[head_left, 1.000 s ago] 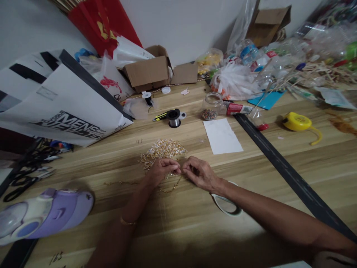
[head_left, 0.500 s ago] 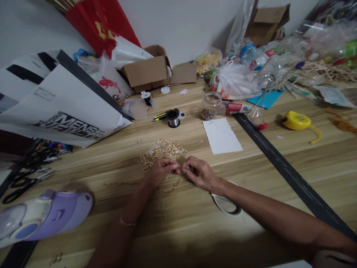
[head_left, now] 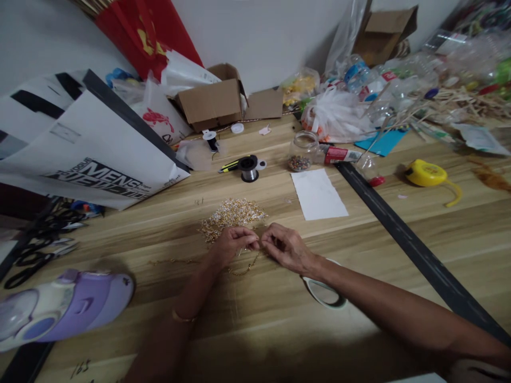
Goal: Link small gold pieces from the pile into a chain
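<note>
The wooden table (head_left: 379,276) fills the head view. A white paper shopping bag (head_left: 99,154) with black lettering lies flat at far left. A black strip (head_left: 403,234) runs diagonally across the right half of the table. A purple and white plastic appliance (head_left: 59,311) rests at the near left edge. An open cardboard box (head_left: 211,101) stands against the wall at the rear. The left hand (head_left: 231,246) and the right hand (head_left: 285,247) are at the centre of the table, fingertips meeting. Each hand has thumb and forefinger pressed together, pinching one end of a gold chain (head_left: 244,269). The exact link gripped is too small to tell. The chain hangs in a short loop below the fingertips, then trails leftward along the table surface. A white paper sheet (head_left: 318,194) lies beyond the right hand, well apart from it. A pile of small gold findings (head_left: 233,214) lies just beyond the left hand, touching or nearly touching its knuckles. A white tape roll (head_left: 325,295) lies flat, partly under the right forearm. A yellow tape measure (head_left: 425,174) sits right of the black strip. A glass jar (head_left: 302,151) holding coloured beads stands behind the paper sheet. A black spool (head_left: 249,168) of thin wire stands left of the jar.
</note>
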`<state>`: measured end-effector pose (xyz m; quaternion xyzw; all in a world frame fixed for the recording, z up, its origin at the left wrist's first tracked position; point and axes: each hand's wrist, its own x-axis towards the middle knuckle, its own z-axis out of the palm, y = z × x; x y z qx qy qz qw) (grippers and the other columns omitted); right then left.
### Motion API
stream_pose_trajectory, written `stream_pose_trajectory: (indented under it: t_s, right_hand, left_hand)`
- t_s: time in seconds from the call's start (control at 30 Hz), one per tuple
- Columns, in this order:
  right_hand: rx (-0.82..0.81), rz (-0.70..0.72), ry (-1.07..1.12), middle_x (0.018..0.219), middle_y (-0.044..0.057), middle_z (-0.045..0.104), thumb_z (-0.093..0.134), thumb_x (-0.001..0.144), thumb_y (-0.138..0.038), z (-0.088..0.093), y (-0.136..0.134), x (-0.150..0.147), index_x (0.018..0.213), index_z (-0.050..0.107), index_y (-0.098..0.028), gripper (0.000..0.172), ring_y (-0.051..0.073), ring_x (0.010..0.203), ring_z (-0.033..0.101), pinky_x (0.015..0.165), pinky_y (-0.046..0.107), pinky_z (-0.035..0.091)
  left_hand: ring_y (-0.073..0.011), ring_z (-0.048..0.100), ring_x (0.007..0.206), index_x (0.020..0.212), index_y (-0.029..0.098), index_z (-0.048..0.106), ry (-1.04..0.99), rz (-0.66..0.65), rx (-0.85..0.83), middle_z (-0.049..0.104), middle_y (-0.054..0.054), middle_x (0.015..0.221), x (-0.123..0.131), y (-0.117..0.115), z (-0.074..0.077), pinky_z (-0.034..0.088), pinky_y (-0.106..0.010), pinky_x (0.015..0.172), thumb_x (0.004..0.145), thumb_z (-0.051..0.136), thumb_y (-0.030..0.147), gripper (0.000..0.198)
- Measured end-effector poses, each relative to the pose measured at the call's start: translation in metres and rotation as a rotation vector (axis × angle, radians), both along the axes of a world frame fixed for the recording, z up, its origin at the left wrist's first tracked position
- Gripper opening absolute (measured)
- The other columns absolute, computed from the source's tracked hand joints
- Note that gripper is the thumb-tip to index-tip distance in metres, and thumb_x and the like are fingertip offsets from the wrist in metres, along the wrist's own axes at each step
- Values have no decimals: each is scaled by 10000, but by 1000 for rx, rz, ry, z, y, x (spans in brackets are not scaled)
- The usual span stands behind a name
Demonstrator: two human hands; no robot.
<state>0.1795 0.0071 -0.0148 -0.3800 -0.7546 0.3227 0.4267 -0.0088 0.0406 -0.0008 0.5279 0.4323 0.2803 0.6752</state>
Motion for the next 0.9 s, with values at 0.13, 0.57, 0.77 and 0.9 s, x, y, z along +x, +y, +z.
stream_pose_trajectory:
  t_s: [0.13,0.57,0.77,0.9]
  right_hand:
    - [7,-4,-5,694,8,541,517,838,-161,-1,0,0,776,570,-163,81,98,575,469,519,209,355]
    - [-10,-6,-7,691,3,531,513,827,-147,-2,0,0,773,559,-164,73,96,577,466,522,208,359]
    - [-20,-3,-9,688,4,533,514,823,-142,0,-1,0,776,565,-164,73,94,573,468,521,205,362]
    - [-9,1,1,690,6,534,508,833,-154,0,0,0,769,562,-164,84,97,578,469,520,205,362]
  left_hand:
    - [-112,586,571,659,119,680,26,-25,13,675,-30,604,1,0,3,463,-219,604,660,712,346,230]
    - [-118,591,576,660,114,675,28,-12,22,675,-36,607,0,0,0,462,-227,614,677,697,356,244]
    - [-118,594,594,677,113,680,28,-23,46,674,-36,621,-2,1,-1,465,-221,624,711,673,326,216]
    - [-120,594,595,677,115,680,23,-18,49,674,-35,622,-2,1,-1,468,-220,621,704,676,337,224]
